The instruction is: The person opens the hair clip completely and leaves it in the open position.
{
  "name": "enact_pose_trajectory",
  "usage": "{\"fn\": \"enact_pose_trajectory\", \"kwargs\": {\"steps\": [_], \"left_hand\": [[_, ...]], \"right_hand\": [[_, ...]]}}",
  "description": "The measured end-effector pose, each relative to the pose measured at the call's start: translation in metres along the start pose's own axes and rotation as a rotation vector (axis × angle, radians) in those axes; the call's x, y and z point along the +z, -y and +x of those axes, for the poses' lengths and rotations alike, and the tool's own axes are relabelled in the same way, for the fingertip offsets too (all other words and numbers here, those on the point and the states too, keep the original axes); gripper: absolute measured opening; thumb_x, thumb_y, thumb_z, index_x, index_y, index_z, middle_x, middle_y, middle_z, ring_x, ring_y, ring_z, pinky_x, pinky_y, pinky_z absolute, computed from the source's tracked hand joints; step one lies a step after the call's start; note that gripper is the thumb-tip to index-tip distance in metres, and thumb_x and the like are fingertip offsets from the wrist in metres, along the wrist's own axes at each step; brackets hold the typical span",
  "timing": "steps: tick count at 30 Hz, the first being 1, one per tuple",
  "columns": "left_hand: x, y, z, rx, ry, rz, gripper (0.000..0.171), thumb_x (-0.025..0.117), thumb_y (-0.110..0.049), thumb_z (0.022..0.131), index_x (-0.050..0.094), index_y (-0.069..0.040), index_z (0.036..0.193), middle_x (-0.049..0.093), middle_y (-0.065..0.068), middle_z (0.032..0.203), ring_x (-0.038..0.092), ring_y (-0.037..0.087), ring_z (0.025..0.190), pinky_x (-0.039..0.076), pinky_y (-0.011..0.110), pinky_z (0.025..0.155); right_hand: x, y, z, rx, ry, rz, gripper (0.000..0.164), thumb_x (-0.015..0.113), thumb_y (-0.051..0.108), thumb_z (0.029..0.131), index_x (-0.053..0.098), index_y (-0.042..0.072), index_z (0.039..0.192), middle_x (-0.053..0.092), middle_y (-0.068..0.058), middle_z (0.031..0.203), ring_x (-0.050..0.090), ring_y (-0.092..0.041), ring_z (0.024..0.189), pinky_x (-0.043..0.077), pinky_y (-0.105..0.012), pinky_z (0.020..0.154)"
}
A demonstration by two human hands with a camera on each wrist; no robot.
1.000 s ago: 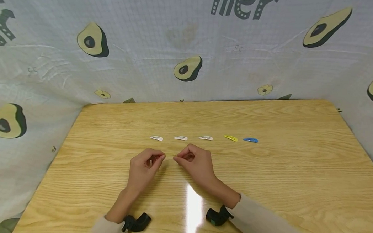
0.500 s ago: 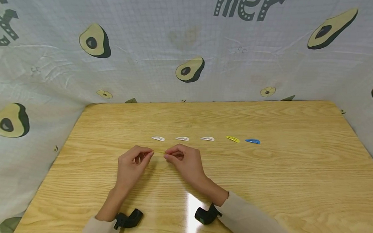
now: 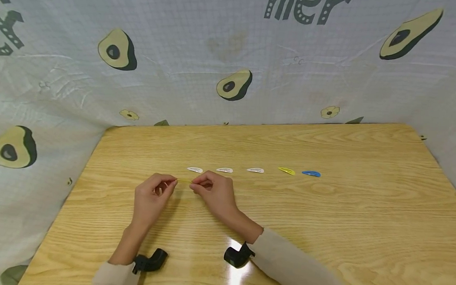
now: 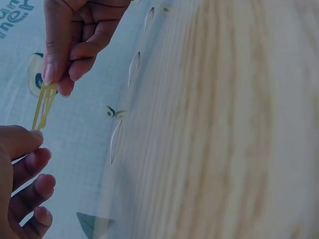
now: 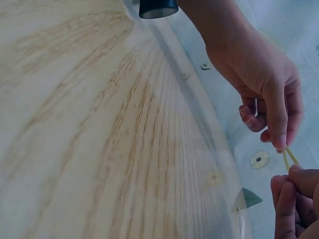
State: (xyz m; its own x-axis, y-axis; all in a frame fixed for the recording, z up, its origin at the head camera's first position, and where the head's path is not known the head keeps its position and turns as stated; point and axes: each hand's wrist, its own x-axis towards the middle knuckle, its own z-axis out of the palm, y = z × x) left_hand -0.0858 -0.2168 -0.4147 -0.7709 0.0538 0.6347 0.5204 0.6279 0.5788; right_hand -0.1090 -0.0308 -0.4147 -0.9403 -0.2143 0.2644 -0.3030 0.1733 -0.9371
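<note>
Between both hands, above the table, is a yellow snap hair clip (image 4: 44,107), one end in each hand. My left hand (image 3: 150,197) pinches its left end between thumb and finger. The right end is pinched by my right hand (image 3: 217,197); fingertips cover both tips. In the left wrist view the clip's slotted frame and middle tongue show. Behind the hands lies a row of snap clips: a white clip (image 3: 195,169), a second white clip (image 3: 224,170), a third white clip (image 3: 255,170), a yellow clip (image 3: 287,170) and a blue clip (image 3: 311,173).
The wooden table (image 3: 365,212) extends far to the right of the hands. A pale cloth (image 3: 179,48) printed with avocados hangs at the back and both sides. Each wrist wears a black camera; the right camera (image 3: 238,255) is above a bright reflection.
Both hands have moved left and slightly away from the body, carrying the yellow clip toward the leftmost white clip. More of the held clip shows between the fingertips. The row stays put.
</note>
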Motion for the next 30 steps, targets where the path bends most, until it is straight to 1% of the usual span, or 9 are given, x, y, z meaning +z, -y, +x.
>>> {"fn": "enact_pose_trajectory", "kwargs": {"steps": [4,10,15,17,22,24,27,30], "left_hand": [[-0.004,0.004,0.0,-0.034,0.014,0.014,0.016,0.073,0.009,0.079,0.072,-0.005,0.087,0.064,0.002,0.074,0.053,0.011,0.059,0.036,0.018,0.051],[-0.007,0.012,0.001,-0.119,0.021,0.04,0.01,0.072,0.005,0.081,0.072,-0.004,0.086,0.063,0.001,0.074,0.051,0.01,0.06,0.036,0.016,0.053],[-0.008,0.019,0.002,-0.172,0.013,0.047,0.006,0.073,0.001,0.082,0.072,-0.004,0.085,0.062,0.002,0.074,0.049,0.01,0.062,0.036,0.016,0.055],[-0.009,0.023,0.001,-0.201,0.014,0.036,0.005,0.073,0.0,0.083,0.072,-0.003,0.086,0.062,0.002,0.075,0.048,0.011,0.063,0.036,0.016,0.056],[-0.012,0.033,-0.002,-0.3,0.026,0.001,0.004,0.072,-0.005,0.085,0.073,-0.006,0.089,0.062,0.003,0.076,0.048,0.011,0.063,0.038,0.016,0.057],[-0.012,0.037,-0.001,-0.338,0.038,-0.013,0.004,0.072,-0.008,0.086,0.074,-0.007,0.089,0.059,0.003,0.072,0.047,0.012,0.061,0.037,0.017,0.055],[-0.012,0.043,-0.001,-0.398,0.052,-0.031,0.005,0.072,-0.01,0.087,0.074,-0.006,0.089,0.055,0.004,0.066,0.043,0.012,0.056,0.035,0.018,0.052],[-0.013,0.045,0.001,-0.429,0.051,-0.041,0.006,0.071,-0.007,0.086,0.074,-0.002,0.089,0.053,0.007,0.063,0.042,0.012,0.055,0.033,0.018,0.05]], "right_hand": [[0.007,-0.003,0.004,-0.005,-0.008,-0.013,0.006,0.077,0.009,0.081,0.071,0.009,0.083,0.07,0.0,0.077,0.065,-0.006,0.068,0.051,-0.02,0.063],[0.016,-0.007,0.01,-0.013,-0.022,-0.015,0.005,0.077,0.009,0.082,0.072,0.009,0.083,0.07,0.001,0.076,0.064,-0.006,0.068,0.051,-0.02,0.063],[0.026,-0.011,0.015,0.01,-0.028,-0.015,0.005,0.076,0.01,0.082,0.072,0.01,0.083,0.069,0.002,0.075,0.062,-0.004,0.067,0.05,-0.02,0.063],[0.03,-0.012,0.017,0.016,-0.031,-0.019,0.005,0.077,0.011,0.082,0.072,0.01,0.082,0.068,0.003,0.075,0.061,-0.004,0.066,0.049,-0.02,0.063],[0.039,-0.013,0.021,0.033,-0.04,-0.045,0.005,0.077,0.011,0.082,0.072,0.011,0.081,0.068,0.004,0.074,0.06,-0.002,0.065,0.048,-0.018,0.062],[0.042,-0.013,0.022,0.048,-0.05,-0.055,0.005,0.077,0.011,0.081,0.072,0.011,0.081,0.068,0.004,0.074,0.06,-0.001,0.064,0.048,-0.018,0.061],[0.046,-0.014,0.023,0.06,-0.052,-0.073,0.005,0.077,0.011,0.081,0.073,0.011,0.081,0.068,0.005,0.074,0.059,0.0,0.062,0.048,-0.017,0.059],[0.051,-0.015,0.023,0.045,-0.051,-0.119,0.005,0.078,0.013,0.081,0.073,0.011,0.081,0.066,0.005,0.074,0.056,-0.001,0.061,0.046,-0.017,0.057]]}}
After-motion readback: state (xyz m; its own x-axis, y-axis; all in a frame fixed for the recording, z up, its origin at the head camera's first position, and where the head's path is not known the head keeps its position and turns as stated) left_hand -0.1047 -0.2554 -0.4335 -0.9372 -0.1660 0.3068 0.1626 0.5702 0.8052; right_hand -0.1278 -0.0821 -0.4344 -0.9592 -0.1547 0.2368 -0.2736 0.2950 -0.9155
